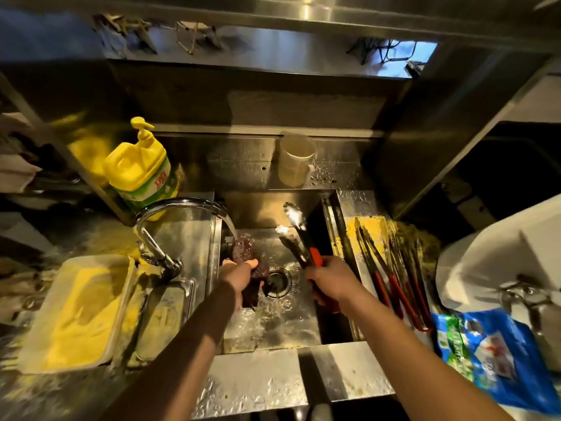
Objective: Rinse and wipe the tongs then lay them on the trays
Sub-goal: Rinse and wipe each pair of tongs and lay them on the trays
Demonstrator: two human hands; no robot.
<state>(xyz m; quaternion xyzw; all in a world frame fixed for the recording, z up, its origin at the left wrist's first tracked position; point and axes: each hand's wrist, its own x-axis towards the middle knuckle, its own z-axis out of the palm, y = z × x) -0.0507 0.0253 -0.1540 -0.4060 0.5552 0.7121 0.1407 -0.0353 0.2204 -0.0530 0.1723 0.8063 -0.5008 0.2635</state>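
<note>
One pair of tongs (pixel 299 238) is held over the sink (pixel 329 214). Several more pairs (pixel 391 268) lie in a heap on the right; they overlap too much to count. One yellow soap bottle (pixel 142 171), one tap (pixel 170 220), one clear cup (pixel 294 159), two trays (pixel 76 314) on the left, one blue bag (pixel 498 354).

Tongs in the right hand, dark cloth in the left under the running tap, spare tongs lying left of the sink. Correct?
One thing is off: the spare tongs lie right of the sink, not left. The head view shows it. The rest holds: right hand grips the tongs, left hand holds the dark cloth under the running tap.
</note>
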